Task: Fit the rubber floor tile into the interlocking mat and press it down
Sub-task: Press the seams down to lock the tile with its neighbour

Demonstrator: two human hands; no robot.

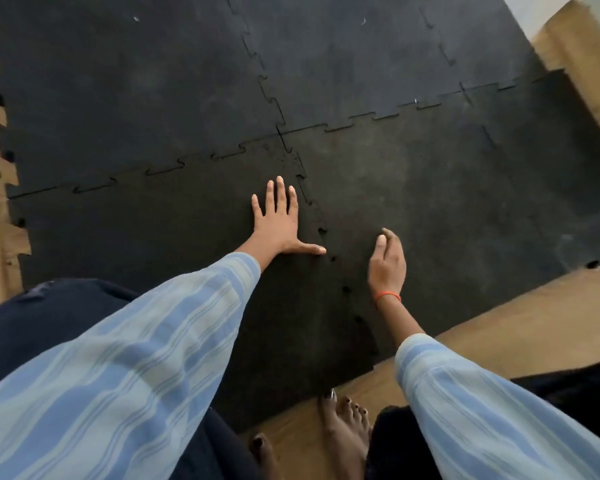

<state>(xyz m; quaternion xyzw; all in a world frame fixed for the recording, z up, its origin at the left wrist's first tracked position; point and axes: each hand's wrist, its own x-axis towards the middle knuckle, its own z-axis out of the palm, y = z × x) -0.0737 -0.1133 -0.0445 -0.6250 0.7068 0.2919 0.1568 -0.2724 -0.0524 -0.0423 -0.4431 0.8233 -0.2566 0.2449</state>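
A black rubber floor tile lies at the near left of the interlocking mat. My left hand rests flat on this tile, fingers spread, its thumb right by the toothed seam with the tile to the right. Small gaps show along that seam near my thumb and closer to me. Over the right-hand tile, my right hand hovers or lightly touches with loosely curled fingers and holds nothing. An orange band circles its wrist.
Brown floor borders the mat at the near right, far right and left. My bare feet stand on it at the mat's near edge. The mat's left edge has exposed puzzle teeth.
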